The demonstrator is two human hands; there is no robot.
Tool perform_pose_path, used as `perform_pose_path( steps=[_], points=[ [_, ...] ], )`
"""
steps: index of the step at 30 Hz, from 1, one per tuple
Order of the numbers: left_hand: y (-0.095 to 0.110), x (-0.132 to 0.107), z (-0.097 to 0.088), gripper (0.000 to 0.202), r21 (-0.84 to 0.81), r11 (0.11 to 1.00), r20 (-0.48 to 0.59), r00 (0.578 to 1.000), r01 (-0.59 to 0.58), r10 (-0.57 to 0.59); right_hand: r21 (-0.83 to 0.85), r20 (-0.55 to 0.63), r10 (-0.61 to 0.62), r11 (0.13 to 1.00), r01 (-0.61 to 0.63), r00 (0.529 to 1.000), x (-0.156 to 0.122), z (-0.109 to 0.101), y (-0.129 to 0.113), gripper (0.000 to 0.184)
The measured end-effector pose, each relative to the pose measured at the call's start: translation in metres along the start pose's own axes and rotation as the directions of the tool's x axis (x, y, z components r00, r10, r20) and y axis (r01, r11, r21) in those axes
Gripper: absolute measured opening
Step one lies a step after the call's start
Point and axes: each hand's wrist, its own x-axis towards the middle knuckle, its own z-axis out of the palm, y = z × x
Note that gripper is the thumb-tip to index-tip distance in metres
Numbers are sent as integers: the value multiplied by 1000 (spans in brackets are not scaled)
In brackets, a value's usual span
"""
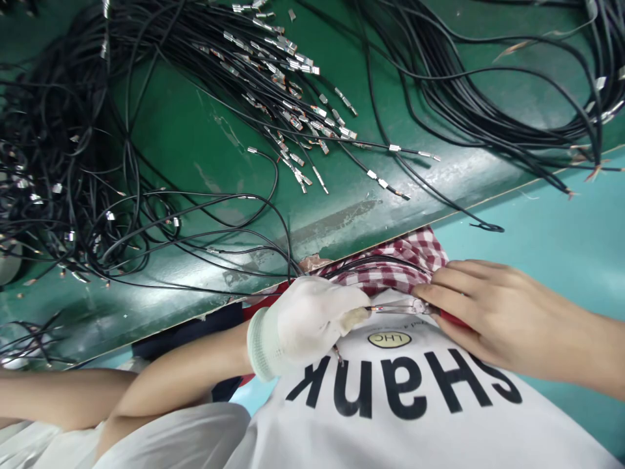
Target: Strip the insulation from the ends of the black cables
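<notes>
Brings the bare left forearm (190, 374) in from the lower left of the frame, slanting up toward the middle from a bent elbow (117, 420). Has the left hand (312, 319) gloved in white past the left wrist (262, 345), just below centre, back turned upward, fingers folded into a pinch directed right. Extends the bare right forearm (586, 355) from the right edge, below mid-height, angled up and leftward. Holds the ungloved right hand (488, 312) right of centre, back upward, fingers curled in a grip, index finger (439, 296) reaching toward the left hand, near but apart.
</notes>
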Motion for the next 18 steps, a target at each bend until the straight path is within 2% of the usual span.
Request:
perform_pose_path(
  steps=[9,12,15,18],
  points=[
    [-1,1,0,38,36,999,5,1000,6,-6,56,31,13,998,-15,999,1,0,0,28],
    [0,0,1,37,55,998,-3,1000,7,-7,160,96,41,986,-56,995,0,-1,-1,26],
    [1,-1,1,35,57,998,-14,999,-39,40,301,185,69,946,-123,980,0,-1,-2,20],
    [1,-3,1,33,49,995,-19,996,-89,90,371,238,88,912,-175,967,-1,-1,-3,17]
  ],
)
